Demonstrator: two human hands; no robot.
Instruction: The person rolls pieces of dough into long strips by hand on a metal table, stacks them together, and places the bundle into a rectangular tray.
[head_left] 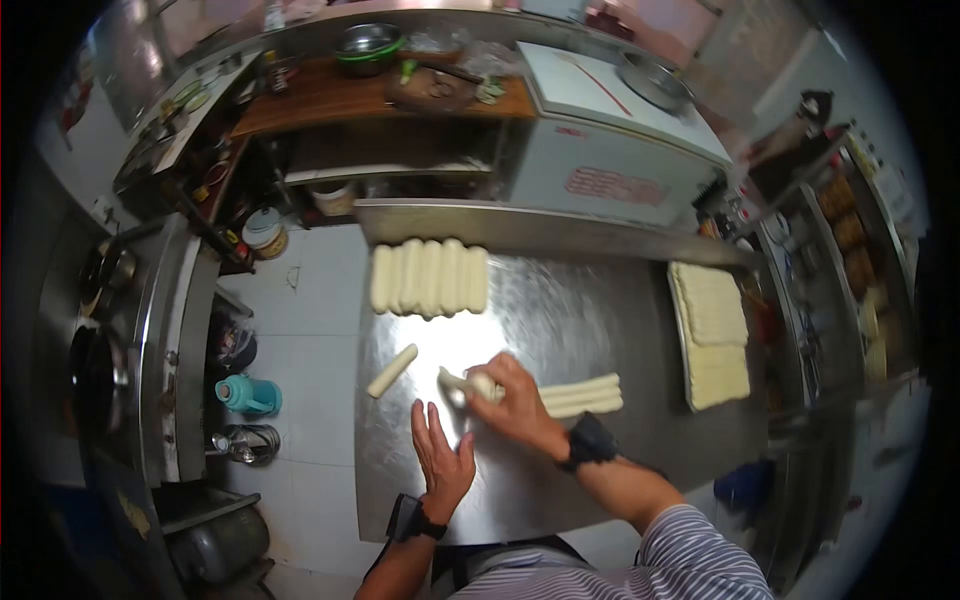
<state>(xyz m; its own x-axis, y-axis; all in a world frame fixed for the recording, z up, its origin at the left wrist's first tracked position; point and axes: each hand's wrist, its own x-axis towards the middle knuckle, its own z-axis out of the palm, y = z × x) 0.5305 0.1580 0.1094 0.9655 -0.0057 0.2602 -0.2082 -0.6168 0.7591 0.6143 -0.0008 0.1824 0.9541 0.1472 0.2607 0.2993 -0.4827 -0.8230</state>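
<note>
On the steel worktable, my right hand is closed round a piece of dough; its end sticks out to the left of my fingers. My left hand lies just below it, fingers spread and holding nothing. A single dough roll rests slantwise to the upper left of my hands. To the right of my right hand, several long dough strips lie side by side, their left ends hidden behind it.
A block of several dough rolls sits at the table's back left. At the right stands a tray filled with dough rolls. A stove is left of the table; a teal flask stands on the floor between.
</note>
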